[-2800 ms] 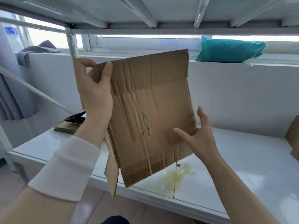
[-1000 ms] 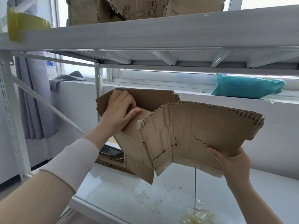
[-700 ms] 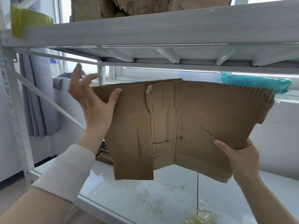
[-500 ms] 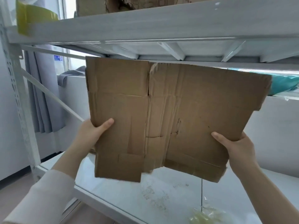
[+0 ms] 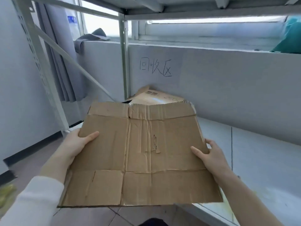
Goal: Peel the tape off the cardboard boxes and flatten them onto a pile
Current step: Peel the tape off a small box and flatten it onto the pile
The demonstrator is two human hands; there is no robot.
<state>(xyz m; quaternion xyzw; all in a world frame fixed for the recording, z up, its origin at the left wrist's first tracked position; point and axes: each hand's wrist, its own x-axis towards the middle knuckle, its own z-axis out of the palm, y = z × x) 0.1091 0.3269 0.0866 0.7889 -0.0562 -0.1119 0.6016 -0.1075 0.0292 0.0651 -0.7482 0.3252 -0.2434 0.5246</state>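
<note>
A flattened brown cardboard box [image 5: 140,157] lies nearly level in front of me, creased and opened out into one sheet. My left hand [image 5: 78,144] grips its left edge with the thumb on top. My right hand [image 5: 210,155] grips its right edge the same way. Behind the sheet's far edge, a pile of flattened cardboard [image 5: 156,97] rests in the back left corner of the white shelf [image 5: 260,154], partly hidden by the held sheet. No tape is visible on the sheet.
A white metal upright [image 5: 124,59] and a diagonal brace [image 5: 70,61] stand at the shelf's left end. The grey back wall [image 5: 228,88] bears handwritten characters. A teal bag [image 5: 291,38] sits on the window ledge. Tiled floor lies below left.
The box went from folded and upright to opened flat. Both hands have lowered it from vertical to nearly level, toward the pile in the shelf's corner. My view has tilted down and left.
</note>
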